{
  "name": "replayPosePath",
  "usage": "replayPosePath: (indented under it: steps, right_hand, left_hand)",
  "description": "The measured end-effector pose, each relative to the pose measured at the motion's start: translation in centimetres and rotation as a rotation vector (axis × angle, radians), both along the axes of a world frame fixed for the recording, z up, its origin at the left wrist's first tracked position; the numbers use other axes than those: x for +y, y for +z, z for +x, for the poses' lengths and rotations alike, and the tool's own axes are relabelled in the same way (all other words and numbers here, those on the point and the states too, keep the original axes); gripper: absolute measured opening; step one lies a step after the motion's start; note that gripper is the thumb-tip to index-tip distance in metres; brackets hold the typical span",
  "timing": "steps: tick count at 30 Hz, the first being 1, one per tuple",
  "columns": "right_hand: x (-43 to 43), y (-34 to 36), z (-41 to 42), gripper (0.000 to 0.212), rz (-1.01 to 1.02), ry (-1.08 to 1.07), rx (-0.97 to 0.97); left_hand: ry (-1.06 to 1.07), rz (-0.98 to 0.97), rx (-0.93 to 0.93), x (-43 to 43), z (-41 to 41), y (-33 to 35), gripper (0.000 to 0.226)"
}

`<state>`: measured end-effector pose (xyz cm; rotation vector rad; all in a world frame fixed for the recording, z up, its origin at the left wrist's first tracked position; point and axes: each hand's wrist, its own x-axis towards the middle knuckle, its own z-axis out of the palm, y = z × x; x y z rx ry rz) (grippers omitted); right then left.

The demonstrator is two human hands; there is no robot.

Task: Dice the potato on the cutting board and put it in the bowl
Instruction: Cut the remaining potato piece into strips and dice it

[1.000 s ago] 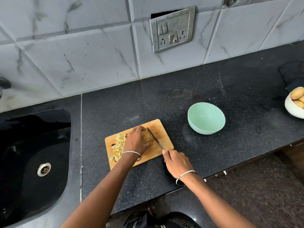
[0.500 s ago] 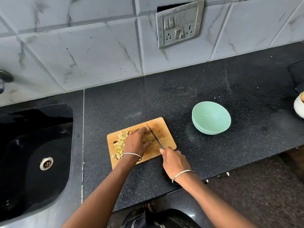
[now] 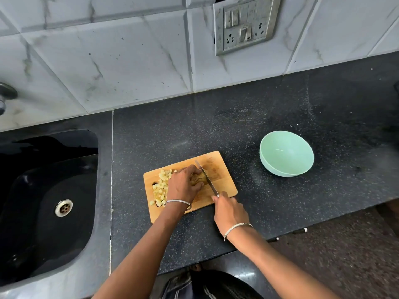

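Note:
A wooden cutting board (image 3: 224, 182) lies on the black counter. A pile of pale yellow potato dice (image 3: 160, 187) sits on its left part. My left hand (image 3: 183, 184) curls over an uncut potato piece (image 3: 199, 178) in the board's middle and holds it down. My right hand (image 3: 230, 211) grips the handle of a knife (image 3: 206, 179); the blade lies across the board right against the potato piece and my left fingertips. The mint green bowl (image 3: 287, 153) stands empty to the right of the board, apart from it.
A black sink (image 3: 47, 201) with a metal drain lies to the left of the counter. A tap (image 3: 5, 93) shows at the left edge. A switch and socket plate (image 3: 245, 24) is on the tiled wall. The counter's front edge runs just below my right wrist.
The view has shifted, so the white bowl of potatoes at the far right is out of frame. The knife blade has moved left, closer to my left fingertips on the potato piece.

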<state>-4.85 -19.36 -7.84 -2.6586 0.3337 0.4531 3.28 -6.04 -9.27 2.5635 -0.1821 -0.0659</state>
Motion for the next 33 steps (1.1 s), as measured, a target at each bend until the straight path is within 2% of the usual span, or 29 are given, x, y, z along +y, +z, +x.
replayPosePath:
  steps: [15, 25, 30, 33]
  right_hand:
    - [0.8, -0.2, 1.0, 0.043, -0.059, 0.032, 0.063]
    - [0.6, -0.6, 0.3, 0.041, -0.031, -0.010, 0.060]
    - [0.6, -0.4, 0.4, 0.038, -0.025, -0.013, 0.072]
    - [0.6, -0.2, 0.4, 0.042, -0.011, -0.025, 0.078]
  left_hand:
    - [0.018, 0.020, 0.036, -0.3, -0.1, 0.6, 0.030]
    - [0.013, 0.028, 0.059, -0.4, -0.4, 0.9, 0.031]
    - [-0.088, 0.078, 0.056, -0.6, 0.2, 1.1, 0.038]
    - [-0.301, 0.232, -0.018, -1.5, 0.6, 1.5, 0.040]
